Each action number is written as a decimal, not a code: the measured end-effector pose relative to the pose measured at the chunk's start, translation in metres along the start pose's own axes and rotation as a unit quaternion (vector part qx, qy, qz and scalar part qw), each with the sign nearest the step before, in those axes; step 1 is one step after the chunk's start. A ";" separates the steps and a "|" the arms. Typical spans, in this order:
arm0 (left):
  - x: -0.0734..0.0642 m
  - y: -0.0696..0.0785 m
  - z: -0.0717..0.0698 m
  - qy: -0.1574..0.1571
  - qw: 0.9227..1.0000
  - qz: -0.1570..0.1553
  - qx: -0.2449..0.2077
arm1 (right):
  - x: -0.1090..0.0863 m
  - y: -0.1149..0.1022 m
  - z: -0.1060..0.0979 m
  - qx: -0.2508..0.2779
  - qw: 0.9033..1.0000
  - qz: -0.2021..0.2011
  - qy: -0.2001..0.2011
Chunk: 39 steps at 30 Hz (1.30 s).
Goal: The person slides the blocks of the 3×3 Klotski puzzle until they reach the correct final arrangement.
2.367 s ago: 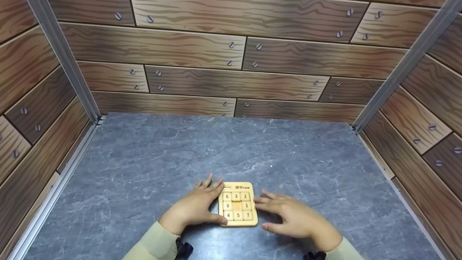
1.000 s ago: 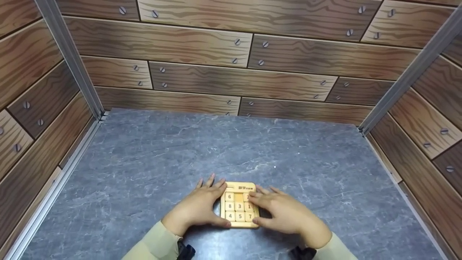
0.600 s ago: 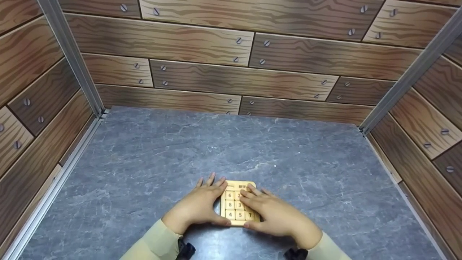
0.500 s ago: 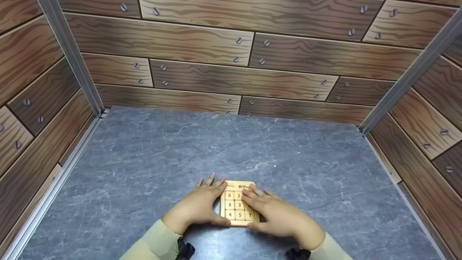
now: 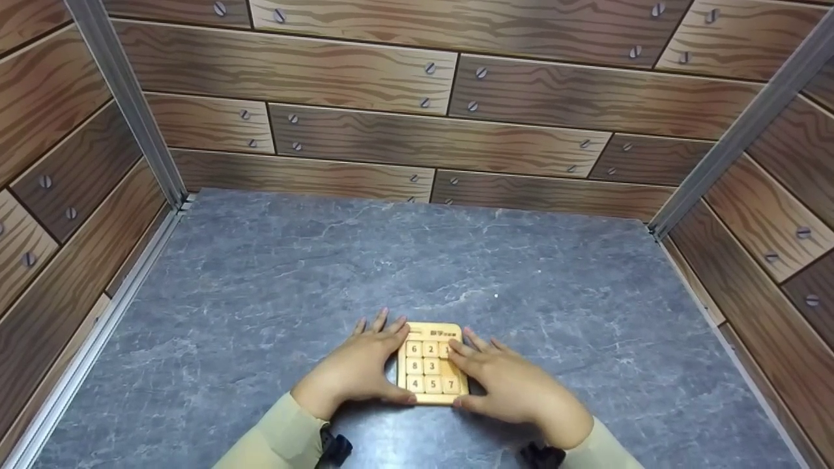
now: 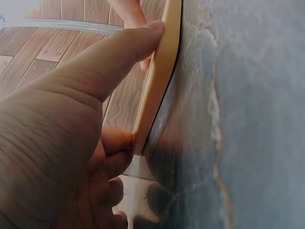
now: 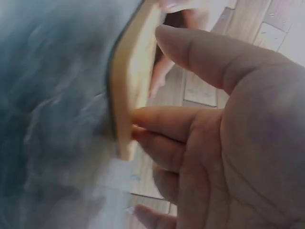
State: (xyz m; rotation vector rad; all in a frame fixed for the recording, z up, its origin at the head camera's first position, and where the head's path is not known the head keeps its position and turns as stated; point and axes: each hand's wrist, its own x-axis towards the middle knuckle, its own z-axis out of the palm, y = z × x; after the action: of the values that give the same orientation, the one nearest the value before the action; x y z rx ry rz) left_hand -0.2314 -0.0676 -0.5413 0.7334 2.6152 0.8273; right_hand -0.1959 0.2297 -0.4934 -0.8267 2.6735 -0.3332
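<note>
1 tile [image 5: 444, 350] up a row

Before me, plank-patterned walls [image 5: 365, 124], joined at the corners by grey metal posts [image 5: 127, 98], enclose a blue-grey, white-veined tabletop [image 5: 417, 260] bearing a pale sheen [image 5: 388, 433] near me.

The number puzzle [image 5: 432, 366] at lower centre looks like smooth wood, the table [image 5: 326, 260] glossy and marbled, the upper-left post [image 5: 129, 98] metal, the sleeves [image 5: 277, 430] matt cloth.
</note>
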 end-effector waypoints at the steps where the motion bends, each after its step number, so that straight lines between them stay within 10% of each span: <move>1: 0.000 0.000 0.000 0.000 1.000 0.000 0.000 | 0.001 0.001 0.001 -0.003 1.000 0.000 0.004; 13: -0.002 0.003 -0.001 0.006 1.000 0.003 0.003 | -0.003 -0.012 0.002 -0.016 0.998 -0.053 -0.022; 23: -0.001 0.004 0.000 0.007 1.000 0.002 0.004 | -0.012 -0.011 -0.012 -0.012 1.000 -0.007 -0.021; 34: -0.005 0.003 -0.002 0.009 1.000 0.004 0.010 | 0.018 -0.024 0.006 -0.040 0.993 -0.110 -0.009; 39: -0.003 0.003 -0.002 0.005 1.000 0.006 0.007 | 0.014 -0.020 0.003 -0.017 0.996 -0.083 -0.033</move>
State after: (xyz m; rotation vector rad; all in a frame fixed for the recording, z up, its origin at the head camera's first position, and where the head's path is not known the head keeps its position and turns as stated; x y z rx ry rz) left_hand -0.2283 -0.0678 -0.5377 0.7524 2.6305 0.8191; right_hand -0.1957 0.2044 -0.4933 -1.0542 2.5633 -0.2953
